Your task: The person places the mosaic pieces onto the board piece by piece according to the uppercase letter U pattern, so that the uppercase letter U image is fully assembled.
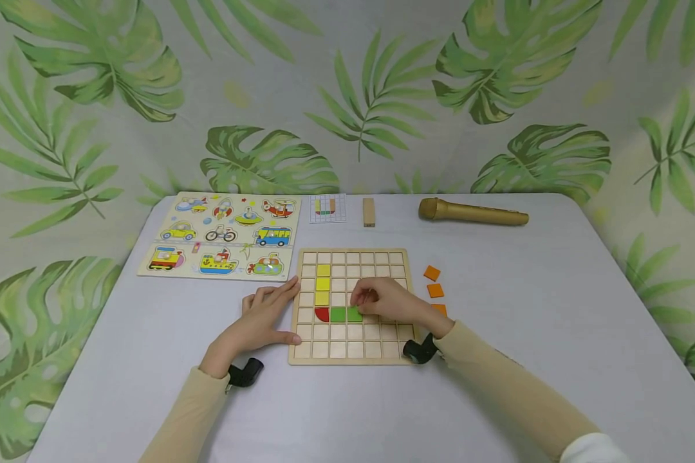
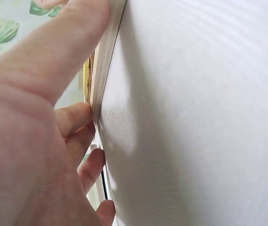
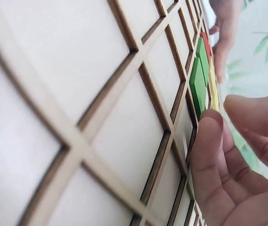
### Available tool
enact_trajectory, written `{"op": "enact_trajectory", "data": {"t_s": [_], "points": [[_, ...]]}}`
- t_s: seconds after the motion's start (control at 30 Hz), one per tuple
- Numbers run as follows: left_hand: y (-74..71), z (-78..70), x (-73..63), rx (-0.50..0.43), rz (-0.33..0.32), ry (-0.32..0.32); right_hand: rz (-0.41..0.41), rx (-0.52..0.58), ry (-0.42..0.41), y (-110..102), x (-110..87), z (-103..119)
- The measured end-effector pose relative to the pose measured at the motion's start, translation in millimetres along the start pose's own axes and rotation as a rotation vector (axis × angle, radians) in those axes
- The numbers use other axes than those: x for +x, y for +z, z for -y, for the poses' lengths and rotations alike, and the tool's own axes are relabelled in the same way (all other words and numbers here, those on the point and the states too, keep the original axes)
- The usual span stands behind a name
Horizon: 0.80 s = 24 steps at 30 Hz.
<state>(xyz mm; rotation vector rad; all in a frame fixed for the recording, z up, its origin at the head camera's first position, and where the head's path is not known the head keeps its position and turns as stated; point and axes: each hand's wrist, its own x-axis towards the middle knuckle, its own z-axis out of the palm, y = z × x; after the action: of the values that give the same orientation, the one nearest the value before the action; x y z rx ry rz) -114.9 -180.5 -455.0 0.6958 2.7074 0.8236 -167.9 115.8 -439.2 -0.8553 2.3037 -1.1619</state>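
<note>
The right hand (image 1: pixel 390 301) has bent fingers, their tips at the right one of 2 green tiles (image 1: pixel 345 314); you cannot tell whether it grips that tile; the left hand (image 1: pixel 260 321), fingers extended, touches the left edge of the grid board. The desk (image 1: pixel 556 289) carries everything; at its far left lies a picture puzzle (image 1: pixel 244 233) with knobs; the wooden grid board (image 1: pixel 347 362) lies nearer, to its right; a gold microphone (image 1: pixel 475 212) lies far right; a gridded card (image 1: pixel 327 217) lies beyond the board, a wooden block (image 1: pixel 369 212) just right of it. On the board, 3 yellow tiles (image 1: pixel 322 283) run near to far; 1 rounded red piece (image 1: pixel 322 314) sits at their near end, left of the green tiles; 3 orange tiles (image 1: pixel 435 290) lie right of the board, the nearest partly hidden by the right hand.
</note>
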Motion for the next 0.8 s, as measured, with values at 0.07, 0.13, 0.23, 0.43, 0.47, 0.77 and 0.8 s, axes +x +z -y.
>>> {"op": "enact_trajectory", "data": {"t_s": [0.07,0.13,0.23,0.43,0.47,0.77,0.8], "points": [[0.0,0.2,0.1,0.002,-0.002,0.000,0.003,0.019,0.008,-3,-1.8,-3],[0.1,0.3,0.2,0.003,-0.003,0.000,0.006,0.042,-0.002,-6,-4.6,-5],[0.2,0.1,0.3,0.005,-0.004,-0.003,0.005,0.084,-0.010,-13,-10.5,-7],[0.7,-0.1,0.6,0.004,-0.002,-0.008,-0.012,0.159,-0.001,-26,-28.0,-15],[0.9,0.1,0.6,0.004,-0.002,-0.007,-0.013,0.169,0.004,-29,-31.6,-18],[1.5,1.7,1.1,0.005,-0.002,-0.004,-0.007,0.274,0.081,-51,-65.2,-35],[1.5,1.6,1.2,0.005,-0.002,-0.005,-0.013,0.274,0.087,-53,-68.7,-37]]}}
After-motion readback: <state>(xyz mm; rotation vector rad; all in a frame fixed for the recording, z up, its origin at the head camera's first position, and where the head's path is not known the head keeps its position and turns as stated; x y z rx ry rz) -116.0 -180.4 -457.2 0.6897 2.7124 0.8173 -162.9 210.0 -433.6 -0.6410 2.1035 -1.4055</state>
